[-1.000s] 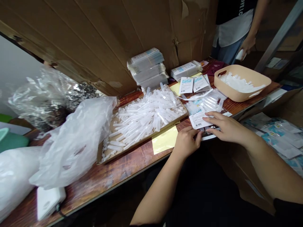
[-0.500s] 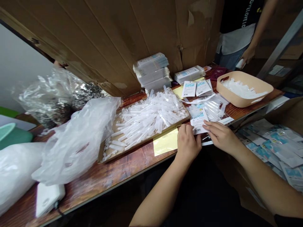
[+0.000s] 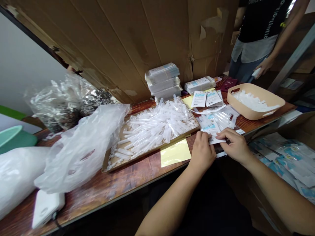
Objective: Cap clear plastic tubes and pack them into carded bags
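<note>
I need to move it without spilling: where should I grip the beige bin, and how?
Probably by the cut-out handles of the beige bin, one hand in each, coming from outside: they sit just below the rim, and the open bin stands upright, holding loose white pieces.

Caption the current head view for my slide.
Both hands handle a printed card beside a shallow tray of translucent white tubes.

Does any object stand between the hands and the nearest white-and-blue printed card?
Nothing visible does: the left hand and right hand touch the white-and-blue printed card at its near end. Translucent plastic tubes lie beyond it.
</note>
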The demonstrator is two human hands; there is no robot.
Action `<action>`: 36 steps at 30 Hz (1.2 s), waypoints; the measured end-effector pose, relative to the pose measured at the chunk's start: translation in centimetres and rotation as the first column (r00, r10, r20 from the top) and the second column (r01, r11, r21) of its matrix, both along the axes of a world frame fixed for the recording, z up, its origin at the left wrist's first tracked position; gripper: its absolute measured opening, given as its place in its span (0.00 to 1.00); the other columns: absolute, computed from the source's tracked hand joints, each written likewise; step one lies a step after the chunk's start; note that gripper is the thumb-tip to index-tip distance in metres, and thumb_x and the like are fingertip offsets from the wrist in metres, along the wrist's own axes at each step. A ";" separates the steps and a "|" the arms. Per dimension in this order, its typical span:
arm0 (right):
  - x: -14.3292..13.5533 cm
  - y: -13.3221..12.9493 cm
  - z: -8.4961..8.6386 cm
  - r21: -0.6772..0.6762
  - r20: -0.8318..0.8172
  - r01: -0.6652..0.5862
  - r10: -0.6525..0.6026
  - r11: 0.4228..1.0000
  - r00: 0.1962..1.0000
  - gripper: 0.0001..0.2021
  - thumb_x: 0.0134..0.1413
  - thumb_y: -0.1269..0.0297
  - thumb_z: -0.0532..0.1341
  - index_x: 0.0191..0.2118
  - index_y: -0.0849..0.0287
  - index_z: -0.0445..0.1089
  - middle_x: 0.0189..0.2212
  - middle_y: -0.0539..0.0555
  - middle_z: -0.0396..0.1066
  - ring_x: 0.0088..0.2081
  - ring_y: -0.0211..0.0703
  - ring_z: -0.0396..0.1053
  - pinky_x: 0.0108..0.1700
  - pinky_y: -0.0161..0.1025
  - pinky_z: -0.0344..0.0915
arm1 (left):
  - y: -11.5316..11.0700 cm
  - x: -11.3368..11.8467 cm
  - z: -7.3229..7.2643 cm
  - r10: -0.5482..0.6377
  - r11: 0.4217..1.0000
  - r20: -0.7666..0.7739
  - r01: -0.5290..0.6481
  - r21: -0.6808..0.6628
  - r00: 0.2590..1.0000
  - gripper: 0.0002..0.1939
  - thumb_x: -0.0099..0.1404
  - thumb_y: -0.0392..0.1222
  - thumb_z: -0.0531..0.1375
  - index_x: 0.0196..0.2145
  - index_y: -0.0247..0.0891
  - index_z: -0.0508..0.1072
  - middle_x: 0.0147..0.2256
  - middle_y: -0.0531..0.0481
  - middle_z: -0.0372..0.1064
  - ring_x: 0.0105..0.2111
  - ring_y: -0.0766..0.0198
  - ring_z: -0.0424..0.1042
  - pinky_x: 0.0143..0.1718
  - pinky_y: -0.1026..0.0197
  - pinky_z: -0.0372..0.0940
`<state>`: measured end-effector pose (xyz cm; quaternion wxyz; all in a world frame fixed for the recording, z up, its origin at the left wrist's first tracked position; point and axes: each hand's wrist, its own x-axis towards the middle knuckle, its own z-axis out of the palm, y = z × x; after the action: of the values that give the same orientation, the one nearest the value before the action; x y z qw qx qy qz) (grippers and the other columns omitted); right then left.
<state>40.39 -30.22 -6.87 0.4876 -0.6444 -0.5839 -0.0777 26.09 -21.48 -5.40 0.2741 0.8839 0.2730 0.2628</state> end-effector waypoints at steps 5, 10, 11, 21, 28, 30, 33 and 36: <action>0.2 0.8 0.5 -0.024 -0.011 0.002 -0.003 1.000 1.000 0.12 0.45 0.79 0.57 0.29 0.53 0.71 0.28 0.50 0.72 0.31 0.43 0.73 0.34 0.38 0.70 | -0.4 1.0 0.9 0.164 0.983 -0.101 -0.171 -0.069 0.981 0.15 0.60 0.25 0.58 0.39 0.43 0.64 0.44 0.43 0.65 0.41 0.53 0.74 0.44 0.51 0.71; 0.3 1.3 0.8 -0.046 0.000 0.041 -0.041 0.998 0.999 0.15 0.43 0.79 0.58 0.34 0.53 0.74 0.30 0.51 0.72 0.33 0.44 0.74 0.35 0.38 0.71 | -0.2 1.4 2.4 0.236 0.963 -0.126 -0.249 -0.102 0.964 0.13 0.61 0.26 0.58 0.36 0.44 0.63 0.44 0.44 0.66 0.38 0.54 0.73 0.39 0.53 0.68; 0.3 1.3 0.8 -0.059 0.018 0.055 -0.054 0.997 0.998 0.17 0.44 0.79 0.59 0.39 0.54 0.76 0.33 0.52 0.73 0.34 0.44 0.75 0.36 0.38 0.73 | -0.1 1.4 2.4 0.235 0.964 -0.128 -0.248 -0.100 0.964 0.13 0.62 0.25 0.58 0.35 0.44 0.63 0.43 0.45 0.66 0.38 0.54 0.73 0.39 0.53 0.68; 1.1 1.2 -0.8 -0.093 0.145 0.040 -0.026 0.995 0.989 0.26 0.49 0.79 0.56 0.49 0.55 0.82 0.47 0.57 0.80 0.49 0.50 0.80 0.52 0.45 0.79 | 0.0 1.6 1.9 0.207 0.970 -0.162 -0.224 -0.092 0.965 0.14 0.61 0.25 0.58 0.33 0.44 0.62 0.41 0.46 0.67 0.37 0.55 0.73 0.35 0.56 0.65; 3.1 0.4 3.8 -0.230 -0.045 -0.066 0.057 0.971 0.997 0.19 0.46 0.74 0.61 0.41 0.52 0.85 0.40 0.53 0.82 0.42 0.49 0.81 0.49 0.44 0.79 | -0.8 -0.9 3.6 0.138 0.964 0.138 -0.101 -0.248 0.981 0.17 0.63 0.42 0.69 0.40 0.43 0.62 0.42 0.48 0.68 0.40 0.59 0.72 0.39 0.58 0.66; 4.7 0.2 6.1 -0.377 -0.123 -0.137 0.097 0.916 0.988 0.15 0.47 0.69 0.65 0.39 0.51 0.85 0.40 0.52 0.82 0.42 0.49 0.80 0.45 0.43 0.78 | -0.9 -2.0 3.5 0.107 0.951 0.276 -0.018 -0.307 0.955 0.20 0.66 0.48 0.68 0.46 0.42 0.62 0.42 0.48 0.68 0.39 0.61 0.71 0.39 0.59 0.67; 7.2 0.5 9.6 -0.549 -0.323 -0.286 0.117 0.786 0.939 0.12 0.50 0.57 0.69 0.40 0.55 0.84 0.35 0.55 0.82 0.36 0.49 0.80 0.36 0.41 0.77 | -0.8 -2.6 2.6 0.113 0.944 0.343 0.007 -0.330 0.932 0.15 0.70 0.48 0.63 0.47 0.41 0.62 0.41 0.47 0.69 0.35 0.63 0.70 0.37 0.60 0.66; 9.0 2.4 12.1 -0.478 -0.545 -0.412 0.106 0.775 0.832 0.25 0.47 0.40 0.72 0.37 0.59 0.82 0.28 0.58 0.80 0.29 0.49 0.78 0.31 0.44 0.76 | -0.7 -2.2 1.2 0.041 0.984 0.291 0.012 -0.180 0.956 0.09 0.70 0.46 0.61 0.40 0.40 0.65 0.38 0.47 0.69 0.36 0.61 0.70 0.38 0.58 0.67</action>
<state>49.35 -27.78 5.21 0.4058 -0.6690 -0.5224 0.3389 23.85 -22.18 -4.17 0.3885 0.8046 0.2584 0.3673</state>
